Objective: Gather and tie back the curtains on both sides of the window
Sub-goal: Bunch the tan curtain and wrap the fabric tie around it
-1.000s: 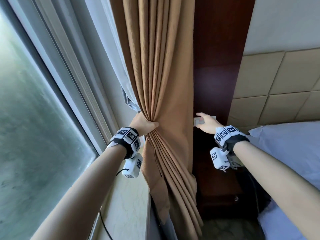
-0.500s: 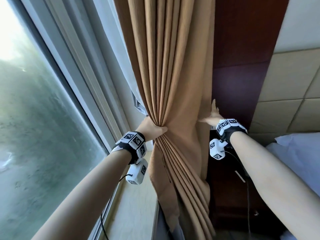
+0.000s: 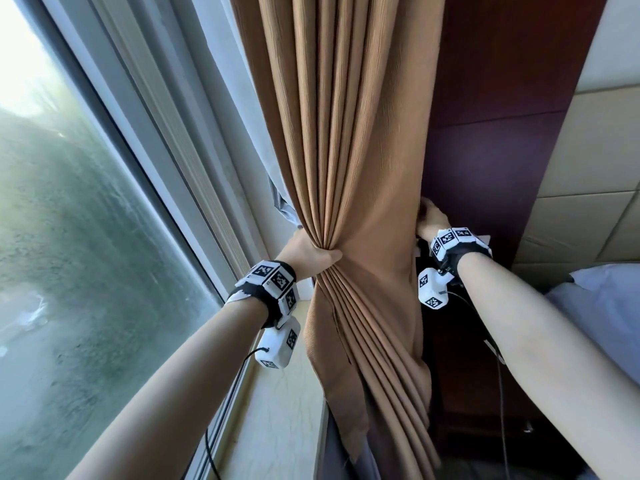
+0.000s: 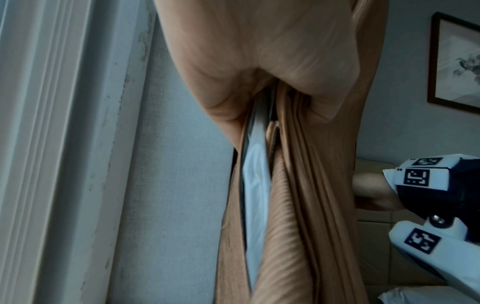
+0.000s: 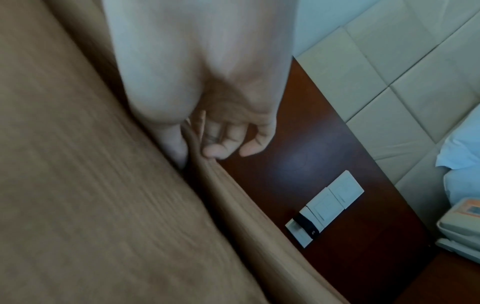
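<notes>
The left hand (image 3: pixel 308 252) clamps the tan curtain (image 3: pixel 349 161) into a bunch by the window; the right hand (image 3: pixel 431 218) pinches its far edge. No tie appears yet; the other side remains unseen.

One curtain (image 3: pixel 349 161), two hands (image 3: pixel 308 252).

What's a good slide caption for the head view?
Left hand grips the gathered tan curtain; right hand holds its far edge.
</notes>
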Available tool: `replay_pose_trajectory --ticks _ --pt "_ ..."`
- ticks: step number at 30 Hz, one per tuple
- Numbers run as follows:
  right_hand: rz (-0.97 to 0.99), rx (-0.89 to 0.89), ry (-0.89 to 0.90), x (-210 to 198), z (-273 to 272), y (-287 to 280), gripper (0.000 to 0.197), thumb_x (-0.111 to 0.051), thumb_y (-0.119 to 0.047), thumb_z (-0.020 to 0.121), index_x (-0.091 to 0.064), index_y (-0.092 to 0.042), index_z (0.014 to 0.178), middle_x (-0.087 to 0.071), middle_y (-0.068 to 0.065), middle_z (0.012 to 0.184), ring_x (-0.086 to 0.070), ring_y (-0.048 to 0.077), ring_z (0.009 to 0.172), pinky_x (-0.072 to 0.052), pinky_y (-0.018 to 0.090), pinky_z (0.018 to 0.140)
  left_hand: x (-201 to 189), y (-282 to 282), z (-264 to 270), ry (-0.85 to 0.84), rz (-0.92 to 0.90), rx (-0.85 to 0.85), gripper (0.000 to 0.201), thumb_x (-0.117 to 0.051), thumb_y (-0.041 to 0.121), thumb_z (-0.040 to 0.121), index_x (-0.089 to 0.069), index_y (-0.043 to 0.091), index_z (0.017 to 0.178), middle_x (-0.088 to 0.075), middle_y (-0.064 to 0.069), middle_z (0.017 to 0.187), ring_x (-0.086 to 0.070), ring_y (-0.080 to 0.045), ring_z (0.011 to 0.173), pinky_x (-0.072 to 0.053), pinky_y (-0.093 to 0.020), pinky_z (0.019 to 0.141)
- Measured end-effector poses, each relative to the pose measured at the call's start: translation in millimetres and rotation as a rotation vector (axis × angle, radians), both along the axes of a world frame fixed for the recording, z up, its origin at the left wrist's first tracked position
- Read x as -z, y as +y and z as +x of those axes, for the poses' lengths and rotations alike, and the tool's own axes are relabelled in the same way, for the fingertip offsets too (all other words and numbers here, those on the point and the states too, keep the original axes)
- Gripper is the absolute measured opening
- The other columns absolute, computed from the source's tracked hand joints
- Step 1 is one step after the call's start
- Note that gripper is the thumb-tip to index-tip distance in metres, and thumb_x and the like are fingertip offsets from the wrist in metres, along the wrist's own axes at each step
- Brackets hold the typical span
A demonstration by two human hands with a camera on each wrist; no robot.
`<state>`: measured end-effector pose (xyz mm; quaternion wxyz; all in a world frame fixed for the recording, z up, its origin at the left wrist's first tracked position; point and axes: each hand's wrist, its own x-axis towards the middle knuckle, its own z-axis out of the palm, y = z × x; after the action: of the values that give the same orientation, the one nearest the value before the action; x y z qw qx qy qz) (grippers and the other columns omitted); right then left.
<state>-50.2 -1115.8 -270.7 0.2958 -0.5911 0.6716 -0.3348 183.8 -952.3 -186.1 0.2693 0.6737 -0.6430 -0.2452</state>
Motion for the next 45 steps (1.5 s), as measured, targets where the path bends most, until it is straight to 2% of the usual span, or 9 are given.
replay_pose_trajectory --ticks 2,5,9,14,28,35,37,40,45 --pt "-0.010 -0.036 0.050 -0.6 4.0 14.5 0.040 -0.054 -0.024 0.093 -0.054 -0.012 0.131 -0.059 0.018 0.128 -0.056 0.038 0.117 -0.043 0.034 0.088 1.3 -2.0 1.6 0.002 -0.007 -0.007 0.067 -0.067 0.028 0.072 -0.044 0.015 0.134 -0.055 -0.008 0.124 -0.056 -0.025 0.112 -0.050 -0.042 0.097" --pt "0.028 -0.009 0.175 9.9 6.4 40.1 0.032 -0.048 -0.023 0.095 -0.057 -0.001 0.116 -0.059 0.023 0.121 -0.057 0.041 0.110 -0.047 0.041 0.086 3.0 -3.7 1.7 -0.002 -0.016 -0.016 0.066 -0.068 0.029 0.072 -0.045 0.014 0.132 -0.056 -0.008 0.122 -0.056 -0.025 0.110 -0.051 -0.041 0.096" --pt "-0.041 0.047 0.270 25.5 -5.9 73.1 0.024 -0.047 -0.017 0.093 -0.059 0.001 0.103 -0.063 0.020 0.106 -0.061 0.040 0.099 -0.053 0.044 0.080 4.7 -3.7 1.0 0.000 -0.047 -0.028 0.063 -0.068 0.021 0.079 -0.042 0.011 0.135 -0.053 -0.008 0.122 -0.053 -0.025 0.113 -0.048 -0.037 0.096" --pt "-0.096 0.255 0.265 18.6 -39.8 106.9 0.029 -0.052 -0.019 0.090 -0.060 0.005 0.105 -0.063 0.026 0.105 -0.060 0.046 0.099 -0.048 0.043 0.082 2.6 1.1 -4.3 0.008 -0.081 -0.033 0.060 -0.068 0.016 0.081 -0.042 0.003 0.134 -0.053 -0.016 0.125 -0.053 -0.031 0.116 -0.044 -0.030 0.088" --pt "-0.033 0.465 0.362 -3.8 -143.5 186.0 0.038 -0.048 -0.028 0.094 -0.060 0.004 0.110 -0.061 0.027 0.109 -0.059 0.044 0.099 -0.048 0.043 0.083 5.1 9.7 0.8 0.079 -0.050 -0.046 0.067 -0.067 0.015 0.072 -0.042 0.005 0.134 -0.054 -0.018 0.125 -0.053 -0.034 0.114 -0.047 -0.042 0.097" --pt "-0.099 0.519 0.294 -3.5 -142.2 212.0 0.036 -0.048 -0.024 0.093 -0.062 0.007 0.100 -0.063 0.029 0.103 -0.060 0.044 0.092 -0.048 0.040 0.075 6.3 17.6 -9.5 0.062 -0.040 -0.063 0.063 -0.065 0.017 0.077 -0.041 0.004 0.134 -0.053 -0.020 0.124 -0.053 -0.036 0.112 -0.048 -0.041 0.094" --pt "-0.153 0.500 0.202 -3.3 -130.6 214.6 0.033 -0.048 -0.018 0.093 -0.058 0.009 0.108 -0.062 0.031 0.108 -0.060 0.044 0.095 -0.044 0.038 0.071 5.8 22.0 -11.1 0.069 -0.026 -0.053 0.069 -0.065 0.023 0.072 -0.042 0.005 0.134 -0.054 -0.019 0.124 -0.054 -0.036 0.111 -0.048 -0.042 0.095" --pt "-0.309 0.366 0.121 1.5 -102.5 223.3 0.056 -0.047 -0.003 0.091 -0.029 -0.002 0.144 -0.056 0.033 0.118 -0.058 0.047 0.102 -0.047 0.044 0.080 4.8 29.8 -15.2 0.066 -0.023 -0.035 0.072 -0.064 0.027 0.069 -0.042 0.005 0.133 -0.053 -0.020 0.125 -0.053 -0.038 0.114 -0.047 -0.045 0.098" --pt "-0.530 0.109 0.179 16.8 -59.1 224.3 0.091 -0.040 0.013 0.085 -0.010 -0.041 0.152 -0.025 0.013 0.158 -0.053 0.038 0.120 -0.045 0.033 0.093 2.1 39.4 -22.7 0.018 -0.031 -0.016 0.068 -0.063 0.029 0.067 -0.046 0.005 0.129 -0.055 -0.021 0.123 -0.054 -0.039 0.112 -0.048 -0.043 0.096"
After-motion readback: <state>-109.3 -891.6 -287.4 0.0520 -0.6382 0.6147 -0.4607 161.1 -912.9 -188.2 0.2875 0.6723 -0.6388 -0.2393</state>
